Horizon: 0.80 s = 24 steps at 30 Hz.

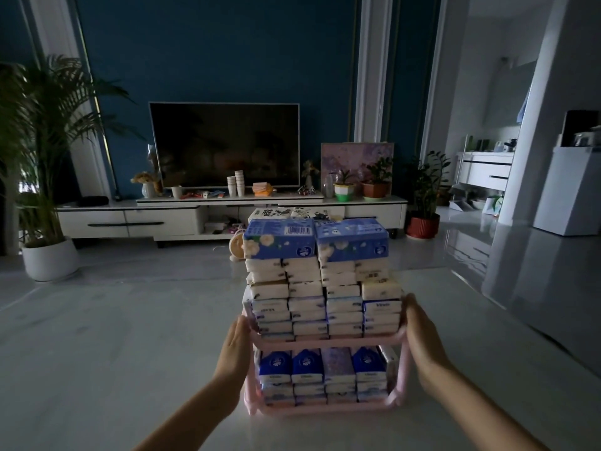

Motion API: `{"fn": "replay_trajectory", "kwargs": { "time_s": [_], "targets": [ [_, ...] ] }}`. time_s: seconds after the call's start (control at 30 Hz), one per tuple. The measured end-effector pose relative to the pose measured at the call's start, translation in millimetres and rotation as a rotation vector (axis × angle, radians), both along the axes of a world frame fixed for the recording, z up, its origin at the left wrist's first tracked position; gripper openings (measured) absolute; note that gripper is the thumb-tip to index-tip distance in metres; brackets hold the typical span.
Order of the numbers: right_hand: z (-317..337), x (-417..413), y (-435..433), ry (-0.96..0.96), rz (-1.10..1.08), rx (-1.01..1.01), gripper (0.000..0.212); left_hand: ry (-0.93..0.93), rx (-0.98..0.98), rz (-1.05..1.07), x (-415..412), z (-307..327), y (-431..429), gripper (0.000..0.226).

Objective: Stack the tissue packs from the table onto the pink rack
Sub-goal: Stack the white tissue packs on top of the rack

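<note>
A pink two-tier rack point(328, 411) stands on the pale table point(113, 369) straight in front of me. Its lower shelf holds rows of blue and white tissue packs point(305, 362). The upper shelf carries a tall stack of white packs point(322, 304), topped by two larger blue packs point(279, 237) side by side. My left hand point(232, 346) lies flat against the rack's left side at the upper shelf. My right hand point(419, 333) presses flat on the right side. The fingers of both hands are straight.
Beyond the table are a white TV cabinet point(130, 219) with a dark television point(224, 144), paper cups and potted plants. A tall palm in a white pot point(48, 258) stands at the left. A glossy floor and white cupboards lie to the right.
</note>
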State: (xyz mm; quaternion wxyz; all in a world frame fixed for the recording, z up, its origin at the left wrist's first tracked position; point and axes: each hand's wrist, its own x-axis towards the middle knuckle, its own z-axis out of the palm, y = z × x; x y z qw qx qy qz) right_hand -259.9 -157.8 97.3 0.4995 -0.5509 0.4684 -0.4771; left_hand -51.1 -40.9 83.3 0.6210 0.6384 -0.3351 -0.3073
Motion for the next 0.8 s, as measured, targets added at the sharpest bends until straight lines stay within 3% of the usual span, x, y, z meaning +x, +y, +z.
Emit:
{"fn": "replay_trajectory", "kwargs": {
  "time_s": [0.13,0.3,0.8],
  "targets": [
    [-5,6,-2,-0.086,-0.043,-0.056,0.028,0.069,-0.099,0.063,3,-10,-14,0.035],
    [-8,8,-5,-0.136,-0.035,-0.076,0.027,0.134,-0.131,0.054,9,-13,-23,0.033],
    [-17,27,-54,-0.126,-0.040,-0.138,0.030,0.074,-0.132,0.063,34,-17,-70,0.036]
  ]
}}
